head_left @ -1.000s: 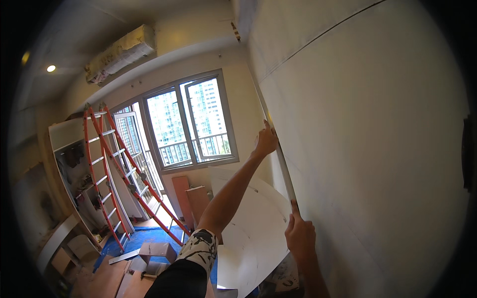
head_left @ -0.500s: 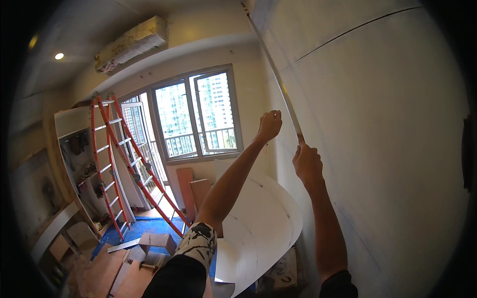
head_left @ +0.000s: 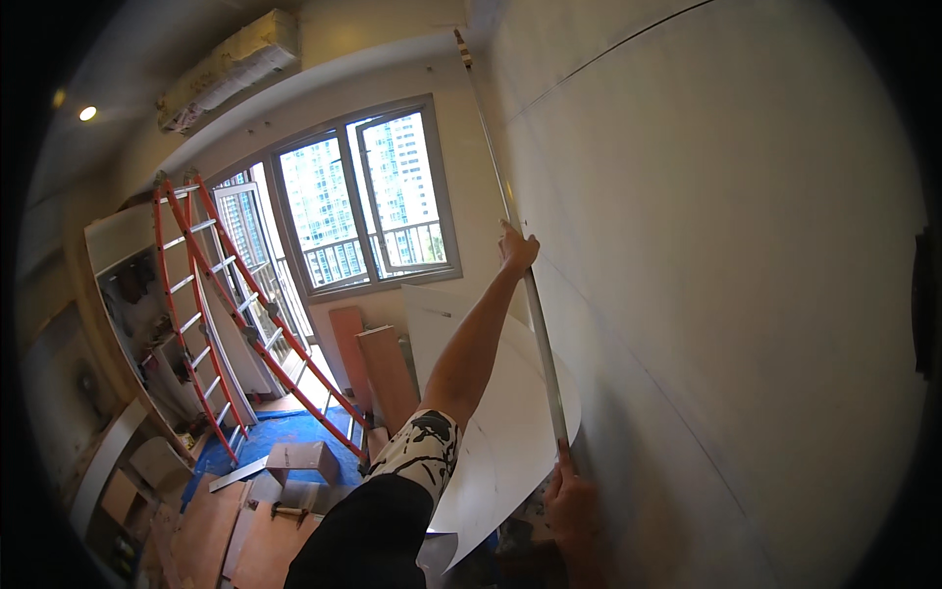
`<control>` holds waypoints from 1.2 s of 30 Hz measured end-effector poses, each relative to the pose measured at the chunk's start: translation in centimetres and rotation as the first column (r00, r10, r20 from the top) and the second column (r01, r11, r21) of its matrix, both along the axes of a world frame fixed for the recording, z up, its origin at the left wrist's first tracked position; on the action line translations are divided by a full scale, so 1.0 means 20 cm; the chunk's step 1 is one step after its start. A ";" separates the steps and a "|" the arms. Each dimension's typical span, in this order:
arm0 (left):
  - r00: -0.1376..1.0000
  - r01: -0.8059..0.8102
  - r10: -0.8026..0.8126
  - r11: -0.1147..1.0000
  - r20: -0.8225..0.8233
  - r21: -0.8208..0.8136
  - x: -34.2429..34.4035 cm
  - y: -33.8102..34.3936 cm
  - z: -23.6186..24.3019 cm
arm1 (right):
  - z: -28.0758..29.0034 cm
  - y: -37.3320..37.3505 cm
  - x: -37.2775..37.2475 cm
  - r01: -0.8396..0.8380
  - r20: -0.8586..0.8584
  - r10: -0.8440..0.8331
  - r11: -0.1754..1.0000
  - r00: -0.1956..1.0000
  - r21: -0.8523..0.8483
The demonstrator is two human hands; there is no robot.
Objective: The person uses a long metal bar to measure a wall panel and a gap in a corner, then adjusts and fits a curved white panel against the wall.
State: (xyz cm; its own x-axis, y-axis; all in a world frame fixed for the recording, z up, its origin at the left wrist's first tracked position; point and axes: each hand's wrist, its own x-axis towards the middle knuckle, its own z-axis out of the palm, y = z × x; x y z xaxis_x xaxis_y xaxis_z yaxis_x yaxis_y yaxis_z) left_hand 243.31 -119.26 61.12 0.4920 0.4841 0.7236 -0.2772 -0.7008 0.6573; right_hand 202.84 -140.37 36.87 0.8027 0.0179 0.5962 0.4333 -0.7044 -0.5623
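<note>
A long, thin metal bar (head_left: 545, 353) runs beside the grey-white wall (head_left: 765, 275), tilted slightly from vertical. My left hand (head_left: 518, 247), at the end of an outstretched arm, is closed around the bar near its middle. Lower down, my right hand (head_left: 571, 496) grips the bar's bottom end and is partly in shadow. A small brown and white piece (head_left: 463, 47) shows at the bar's upper end; its kind is too small to tell. Faint dark lines cross the wall, one high up and one running down behind the bar.
A large curved white sheet (head_left: 491, 452) stands below my arms. A red stepladder (head_left: 221, 285) is on the left, over a blue floor sheet (head_left: 304, 427). Wooden boards (head_left: 388, 378) lean under the window (head_left: 368, 196). Several panels and a hammer (head_left: 289, 511) lie on the floor.
My left hand, earlier apart from the bar, now holds it. My right hand has moved down along with the bar's lower end. The view has shifted a little to the right.
</note>
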 end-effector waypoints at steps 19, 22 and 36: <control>0.735 0.572 -0.676 0.660 -0.053 -0.486 -0.67 -0.42 0.01 | -0.83 -0.24 -0.35 0.235 0.293 -0.298 0.944 0.908 0.231; 0.689 0.594 -0.724 0.600 -0.047 -0.536 -0.62 -0.34 -0.01 | -0.86 -0.19 -0.35 0.076 0.218 -0.132 0.966 0.967 0.249; 0.617 0.665 -0.770 0.621 -0.163 -0.416 -0.45 -0.11 0.21 | -0.80 -0.05 -0.10 -0.019 0.182 -0.012 0.985 0.983 0.169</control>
